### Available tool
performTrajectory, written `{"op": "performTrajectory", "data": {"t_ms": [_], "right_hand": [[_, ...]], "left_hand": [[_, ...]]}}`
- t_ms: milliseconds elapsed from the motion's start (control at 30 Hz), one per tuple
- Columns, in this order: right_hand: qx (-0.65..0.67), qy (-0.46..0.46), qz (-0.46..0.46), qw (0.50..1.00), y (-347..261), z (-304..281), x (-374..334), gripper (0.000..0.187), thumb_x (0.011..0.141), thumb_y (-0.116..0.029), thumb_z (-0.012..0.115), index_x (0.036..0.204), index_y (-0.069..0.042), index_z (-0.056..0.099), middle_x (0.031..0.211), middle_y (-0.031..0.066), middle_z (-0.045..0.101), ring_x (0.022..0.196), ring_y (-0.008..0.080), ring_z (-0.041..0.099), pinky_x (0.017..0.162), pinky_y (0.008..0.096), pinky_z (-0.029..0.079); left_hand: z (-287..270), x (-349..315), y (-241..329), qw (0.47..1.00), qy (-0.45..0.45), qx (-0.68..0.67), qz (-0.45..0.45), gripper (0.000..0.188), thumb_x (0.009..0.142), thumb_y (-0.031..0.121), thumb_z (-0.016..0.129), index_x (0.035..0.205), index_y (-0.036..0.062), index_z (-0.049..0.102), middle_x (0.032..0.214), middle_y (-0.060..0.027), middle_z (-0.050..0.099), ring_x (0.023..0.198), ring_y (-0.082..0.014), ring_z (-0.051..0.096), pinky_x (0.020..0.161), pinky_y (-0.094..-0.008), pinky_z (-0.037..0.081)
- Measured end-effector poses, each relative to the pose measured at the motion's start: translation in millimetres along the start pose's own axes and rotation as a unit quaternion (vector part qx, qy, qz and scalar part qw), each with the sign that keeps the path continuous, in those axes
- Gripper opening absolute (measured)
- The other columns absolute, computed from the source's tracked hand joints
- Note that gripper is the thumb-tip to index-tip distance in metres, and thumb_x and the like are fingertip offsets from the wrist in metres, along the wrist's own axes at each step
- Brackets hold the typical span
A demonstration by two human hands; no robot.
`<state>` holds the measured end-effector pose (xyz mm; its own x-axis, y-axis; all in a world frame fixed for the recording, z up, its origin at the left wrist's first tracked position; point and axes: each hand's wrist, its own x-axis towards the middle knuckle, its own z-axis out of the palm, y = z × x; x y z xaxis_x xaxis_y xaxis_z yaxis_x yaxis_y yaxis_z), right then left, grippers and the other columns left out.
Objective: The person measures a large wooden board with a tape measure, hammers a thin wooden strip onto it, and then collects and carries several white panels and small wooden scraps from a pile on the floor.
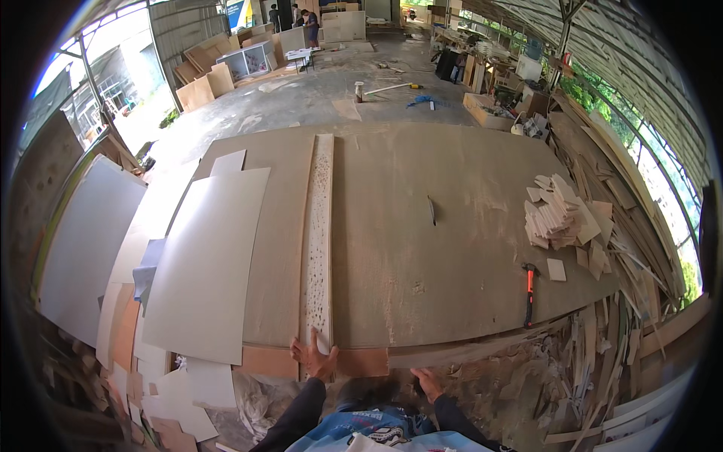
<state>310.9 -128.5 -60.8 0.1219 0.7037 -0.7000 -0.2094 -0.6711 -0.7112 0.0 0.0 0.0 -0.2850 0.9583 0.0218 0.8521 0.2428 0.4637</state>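
Note:
A long narrow board (318, 226) with a white, dark-speckled face lies lengthwise across the big brown work surface (392, 226). Its near end is under my left hand (318, 360), whose fingers spread over the board with the thumb at its right edge and fingertips at its left, gripping it across. My right hand (429, 383) is low by the front edge of the work surface, fingers stretched out and nothing seen in it. Left of the narrow board lies a large pale sheet (215, 256).
To the right are a red-and-black hammer (529, 292), a pile of small wooden pieces (557, 215) and a thin dark tool (431, 211). Scrap strips (617, 339) crowd the right side; panels (86, 233) lean on the left. A person (311, 29) stands far back.

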Motion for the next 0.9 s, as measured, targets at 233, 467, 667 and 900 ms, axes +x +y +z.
{"op": "performTrajectory", "data": {"t_ms": [233,467,667,900], "right_hand": [[-0.036,0.012,0.038,0.999,-19.8,-7.0,7.8,0.028,0.088,-0.030,0.069,0.094,-0.004,0.061,0.073,0.0049,0.062,0.058,0.0134,0.057,0.047,0.0293,0.046],[-0.202,-0.025,0.001,0.979,-92.6,12.2,-12.0,0.032,0.085,-0.023,0.071,0.106,0.000,0.060,0.088,0.0113,0.069,0.075,0.0141,0.067,0.058,0.0275,0.051],[-0.357,-0.005,-0.227,0.906,-146.1,25.4,-13.0,0.055,0.078,-0.037,0.074,0.114,0.000,0.056,0.100,0.0246,0.065,0.100,0.0394,0.064,0.088,0.0421,0.050],[-0.297,-0.048,-0.330,0.895,-191.0,-4.3,-5.0,0.059,0.080,-0.043,0.073,0.115,0.001,0.055,0.104,0.0240,0.064,0.098,0.0377,0.064,0.087,0.0434,0.051]], "left_hand": [[-3.1,19.8,0.0,1.000,0.001,-0.009,-0.006,0.082,0.060,0.039,0.079,0.136,0.0225,0.052,0.136,-0.0337,0.024,0.131,-0.0499,0.019,0.109,-0.0589,0.015],[-0.6,18.7,-6.0,0.999,-0.004,-0.033,0.023,0.078,0.059,0.039,0.080,0.131,0.0206,0.053,0.134,-0.0339,0.025,0.130,-0.0510,0.020,0.107,-0.0596,0.015],[1.6,21.1,-0.7,0.999,-0.020,-0.020,-0.016,0.081,0.059,0.037,0.082,0.132,0.0201,0.050,0.138,-0.0350,0.022,0.132,-0.0502,0.018,0.106,-0.0598,0.015],[15.3,42.5,97.4,0.996,0.069,-0.059,0.022,0.061,0.076,0.028,0.077,0.127,0.0042,0.053,0.141,-0.0268,0.034,0.131,-0.0441,0.031,0.107,-0.0573,0.023]]}}
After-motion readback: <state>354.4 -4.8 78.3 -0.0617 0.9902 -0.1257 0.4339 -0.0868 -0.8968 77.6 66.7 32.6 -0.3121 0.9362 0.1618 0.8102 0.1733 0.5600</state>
